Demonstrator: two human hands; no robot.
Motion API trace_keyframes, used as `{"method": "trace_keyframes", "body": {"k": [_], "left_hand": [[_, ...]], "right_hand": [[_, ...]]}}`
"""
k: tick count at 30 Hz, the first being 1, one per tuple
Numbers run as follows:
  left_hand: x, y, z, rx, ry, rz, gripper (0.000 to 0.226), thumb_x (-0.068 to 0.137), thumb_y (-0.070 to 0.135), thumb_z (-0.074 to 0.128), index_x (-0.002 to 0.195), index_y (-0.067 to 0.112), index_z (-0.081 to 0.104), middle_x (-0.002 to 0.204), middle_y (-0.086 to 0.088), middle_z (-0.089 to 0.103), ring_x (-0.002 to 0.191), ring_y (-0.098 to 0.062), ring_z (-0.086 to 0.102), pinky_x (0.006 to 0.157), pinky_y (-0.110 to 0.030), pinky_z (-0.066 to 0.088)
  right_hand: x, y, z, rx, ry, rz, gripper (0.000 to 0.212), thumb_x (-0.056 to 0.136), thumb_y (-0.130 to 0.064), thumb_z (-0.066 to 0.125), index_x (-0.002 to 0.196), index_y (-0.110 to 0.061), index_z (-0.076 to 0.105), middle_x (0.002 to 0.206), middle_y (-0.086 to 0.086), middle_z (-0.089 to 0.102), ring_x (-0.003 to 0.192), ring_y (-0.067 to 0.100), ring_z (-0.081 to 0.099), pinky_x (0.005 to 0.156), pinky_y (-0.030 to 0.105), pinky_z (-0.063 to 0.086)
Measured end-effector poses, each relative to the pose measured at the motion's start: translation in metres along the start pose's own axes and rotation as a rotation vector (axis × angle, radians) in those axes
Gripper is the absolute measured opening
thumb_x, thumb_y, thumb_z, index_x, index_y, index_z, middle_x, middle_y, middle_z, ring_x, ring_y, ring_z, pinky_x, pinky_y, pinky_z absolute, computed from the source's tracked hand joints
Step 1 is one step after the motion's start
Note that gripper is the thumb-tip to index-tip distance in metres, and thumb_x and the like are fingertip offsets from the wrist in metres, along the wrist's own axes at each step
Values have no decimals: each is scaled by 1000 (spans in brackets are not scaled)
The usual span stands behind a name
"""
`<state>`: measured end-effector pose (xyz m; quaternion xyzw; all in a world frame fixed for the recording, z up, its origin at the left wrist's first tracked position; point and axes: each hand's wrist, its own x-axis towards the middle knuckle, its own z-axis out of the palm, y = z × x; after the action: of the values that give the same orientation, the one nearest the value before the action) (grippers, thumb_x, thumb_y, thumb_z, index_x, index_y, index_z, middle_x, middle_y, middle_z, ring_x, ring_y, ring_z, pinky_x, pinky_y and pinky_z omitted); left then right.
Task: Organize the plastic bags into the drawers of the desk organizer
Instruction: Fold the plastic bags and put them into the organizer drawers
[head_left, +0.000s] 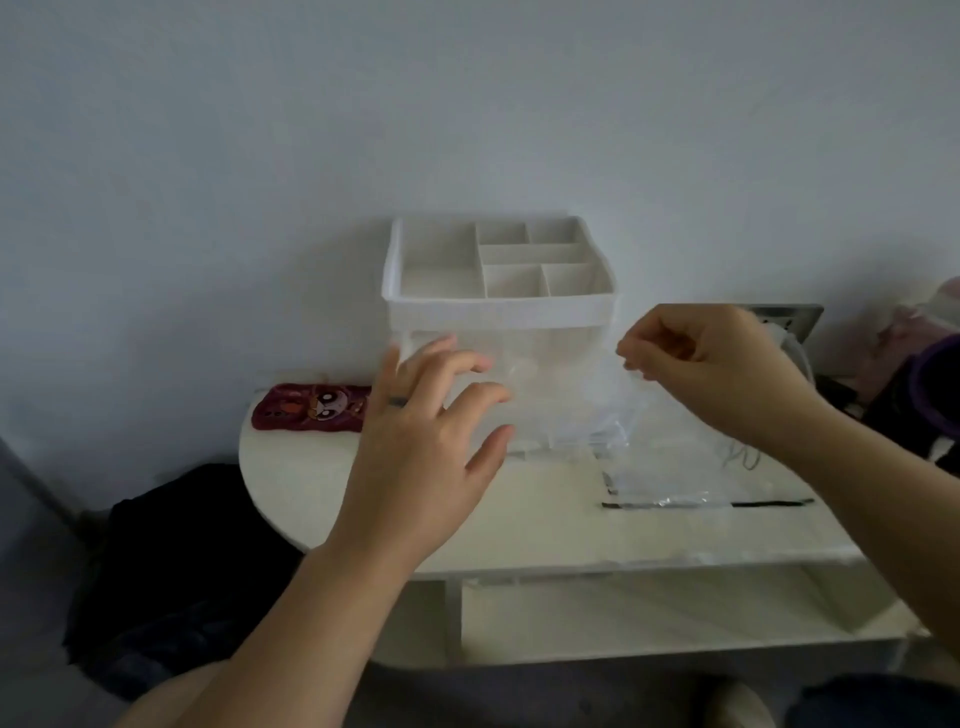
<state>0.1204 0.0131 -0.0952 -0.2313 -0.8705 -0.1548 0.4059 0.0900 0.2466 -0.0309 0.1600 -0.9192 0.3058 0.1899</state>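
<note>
A white desk organizer (498, 306) with open compartments on top stands at the back of a small white table (545, 525). Its clear drawers lie behind my hands, their state hard to read. My right hand (711, 364) pinches the top edge of a clear plastic bag (602, 405), which hangs in front of the organizer's right side. My left hand (426, 431) hovers with spread fingers in front of the organizer's lower left, holding nothing. More clear plastic bags (670, 488) with a black strip lie flat on the table at the right.
A dark red phone case (311, 413) with a cartoon face lies left of the organizer. A dark bundle of cloth (171, 566) sits on the floor at the left. Dark and purple items (919, 395) crowd the right edge. A wall stands directly behind the table.
</note>
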Motion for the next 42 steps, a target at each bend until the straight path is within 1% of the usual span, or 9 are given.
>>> {"method": "trace_keyframes", "body": {"k": [3,6,12,16,21,26,34,38,42], "left_hand": [[-5,27,12,-199,-21,231,14,91,15,57,95,8,69,98,-4,63,92,-17,62,80,-31,53],[-16,49,34,-314,-295,236,16,92,19,54,99,14,68,96,3,63,80,-12,62,65,-30,54],[-38,56,90,-332,-685,11,29,95,35,49,122,28,60,132,11,45,121,-8,43,95,-18,32],[-40,67,116,-237,-802,-3,35,98,39,42,130,32,55,153,4,27,140,-16,22,115,-31,13],[-41,74,136,-107,-994,-53,44,99,42,35,141,28,35,159,-2,7,145,-19,9,117,-45,7],[-44,81,144,-106,-991,-108,74,93,48,44,150,20,7,158,1,11,144,-17,12,117,-43,3],[-45,83,142,-88,-966,-112,84,92,50,45,151,16,-4,158,-1,11,143,-18,16,117,-43,3],[-44,83,140,-73,-988,-85,83,93,49,43,151,14,-5,159,-1,8,144,-20,14,118,-46,2],[-43,83,139,-72,-979,-71,81,93,48,44,151,14,-1,157,-3,15,142,-21,18,117,-48,4]], "right_hand": [[-28,30,2,31,15,1,23,83,-34,62,64,-22,59,58,-16,58,51,-2,50,52,5,39],[-47,65,7,-52,-85,84,27,83,-33,64,58,-23,56,49,-14,53,48,0,47,49,10,37],[-77,112,22,-332,-569,171,17,89,-31,57,89,-24,73,79,-17,66,70,-6,57,64,7,42],[-83,123,33,-471,-622,224,31,96,-27,46,122,-25,62,126,-1,59,112,17,56,94,31,46],[-81,137,34,-523,-651,214,37,98,-26,42,134,-25,49,141,-5,44,128,17,41,103,34,38],[-81,128,50,-385,-531,118,30,96,-22,44,119,-27,63,120,-7,58,108,14,56,90,31,47],[-81,138,64,-509,-625,106,46,99,-16,40,144,-12,30,154,5,26,140,22,25,110,34,30],[-73,140,60,-538,-641,201,35,97,-26,43,131,-16,48,136,2,47,124,23,45,99,38,41],[-71,135,62,-667,-604,171,27,94,-12,43,112,-19,62,111,3,60,99,24,59,78,32,49]]}}
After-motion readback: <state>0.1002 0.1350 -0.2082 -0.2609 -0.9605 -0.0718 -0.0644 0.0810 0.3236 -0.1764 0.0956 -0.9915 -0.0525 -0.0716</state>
